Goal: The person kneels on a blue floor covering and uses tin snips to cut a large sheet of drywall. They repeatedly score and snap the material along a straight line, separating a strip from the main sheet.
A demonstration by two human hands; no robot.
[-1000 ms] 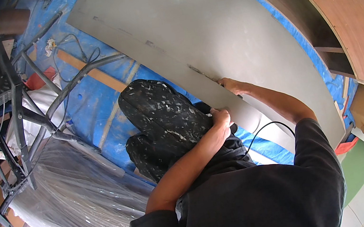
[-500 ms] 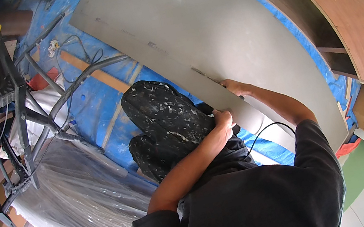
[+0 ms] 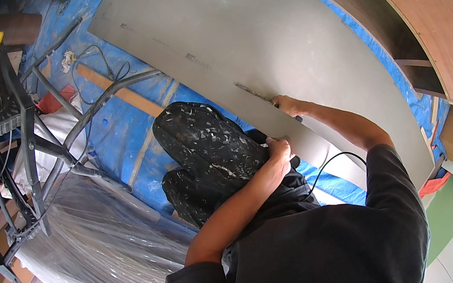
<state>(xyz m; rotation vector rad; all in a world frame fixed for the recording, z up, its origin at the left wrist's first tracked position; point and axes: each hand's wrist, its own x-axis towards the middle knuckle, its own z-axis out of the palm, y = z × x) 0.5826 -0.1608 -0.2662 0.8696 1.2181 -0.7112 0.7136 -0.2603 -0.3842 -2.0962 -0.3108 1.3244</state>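
A large grey board (image 3: 256,34) lies slanted over the blue-sheeted floor in front of me. My right hand (image 3: 288,106) is at its lower edge, closed on a slim cutting tool (image 3: 251,92) whose tip lies on the board's face. My left hand (image 3: 278,148) curls over the same edge a little nearer to me, just above my knee in black paint-spattered trousers (image 3: 210,150). A thin black cable (image 3: 331,161) loops across the board below my right arm.
A black metal stand (image 3: 29,144) with yellow and red tools on it is at the left. Clear plastic sheeting (image 3: 93,241) covers something at the lower left. A wooden strip (image 3: 123,96) lies on the blue tarp (image 3: 118,141). Brown wooden shelving (image 3: 425,6) is at the right.
Both hands stay at the same spots on the board's edge. Only the view has shifted slightly.
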